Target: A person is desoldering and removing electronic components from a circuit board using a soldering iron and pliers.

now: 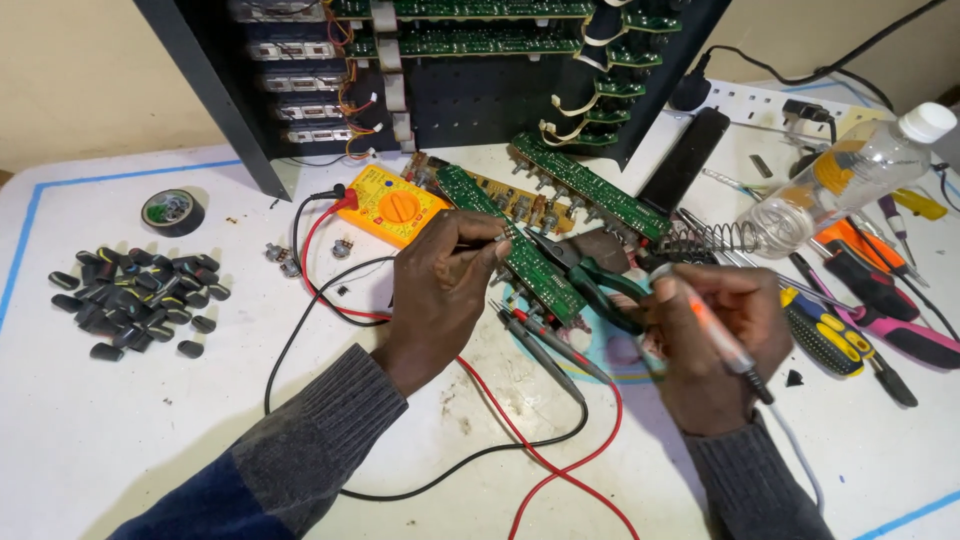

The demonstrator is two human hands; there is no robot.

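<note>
My left hand pinches a thin metal piece, too small to identify, at the edge of a long green circuit board lying on the white table. My right hand grips a pink-orange soldering iron; its white cord trails down to the right, and its tip points up-left towards the board. Green-handled pliers rest on the board between my hands. Two multimeter probes lie just below the board.
A yellow-orange multimeter with red and black leads sits behind my left hand. Several black knobs and a tape roll lie at the left. At the right are a plastic bottle, a coiled iron stand and screwdrivers. An open black chassis stands at the back.
</note>
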